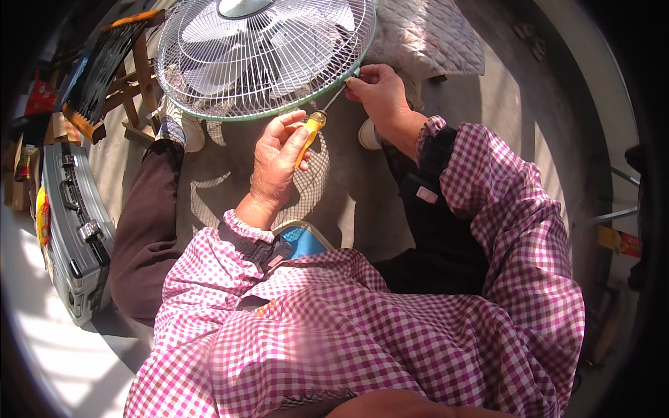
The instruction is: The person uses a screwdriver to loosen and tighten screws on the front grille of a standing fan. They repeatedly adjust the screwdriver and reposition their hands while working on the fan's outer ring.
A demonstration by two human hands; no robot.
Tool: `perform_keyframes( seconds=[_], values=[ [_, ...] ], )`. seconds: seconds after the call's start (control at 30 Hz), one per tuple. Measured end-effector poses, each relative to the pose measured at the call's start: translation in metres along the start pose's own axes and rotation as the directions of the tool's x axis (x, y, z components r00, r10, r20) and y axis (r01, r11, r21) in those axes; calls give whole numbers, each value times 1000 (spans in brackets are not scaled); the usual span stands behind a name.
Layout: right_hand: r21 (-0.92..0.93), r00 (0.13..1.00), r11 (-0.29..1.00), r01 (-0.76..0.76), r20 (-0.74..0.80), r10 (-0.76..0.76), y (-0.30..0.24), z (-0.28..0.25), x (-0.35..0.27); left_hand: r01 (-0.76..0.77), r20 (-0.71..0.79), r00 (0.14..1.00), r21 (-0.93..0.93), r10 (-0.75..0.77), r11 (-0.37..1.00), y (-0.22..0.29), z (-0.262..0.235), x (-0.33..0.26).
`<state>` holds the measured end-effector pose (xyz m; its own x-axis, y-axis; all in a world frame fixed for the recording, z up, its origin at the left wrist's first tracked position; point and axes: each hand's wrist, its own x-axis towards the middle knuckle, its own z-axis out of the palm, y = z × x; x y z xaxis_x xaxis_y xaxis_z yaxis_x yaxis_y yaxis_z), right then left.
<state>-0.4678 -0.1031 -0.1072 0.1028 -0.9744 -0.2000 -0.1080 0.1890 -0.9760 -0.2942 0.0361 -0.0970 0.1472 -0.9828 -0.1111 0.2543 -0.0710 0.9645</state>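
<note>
My left hand (275,164) grips a glossy screwdriver (311,134); my right hand (380,92), grasp unclear, works by the round wire fan (268,70), four o'clock; floor (345,184) spreads beneath.

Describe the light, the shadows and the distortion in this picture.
Head view: strong sun patches the quilted pad; the wire fan guard apparently casts the mesh shadow on the floor beside the left hand; the yellow-handled screwdriver looks sharp; near the rim, fisheye distortion curves the silver case, and corners go black.
</note>
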Motion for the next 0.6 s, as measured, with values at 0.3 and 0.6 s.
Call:
perform_keyframes(
  seconds=[0.3, 0.6],
  values=[
    [3, 1000, 1000, 17, 4, -17, -3, 0, 0, 300, 146, 945, -27, -293, 954, -5, -13, 3],
    [0, 1000, 1000, -31, -3, 31, -6, 1, -2, 80, 21, 997, -119, -78, 990, -2, -7, 1]
  ],
)
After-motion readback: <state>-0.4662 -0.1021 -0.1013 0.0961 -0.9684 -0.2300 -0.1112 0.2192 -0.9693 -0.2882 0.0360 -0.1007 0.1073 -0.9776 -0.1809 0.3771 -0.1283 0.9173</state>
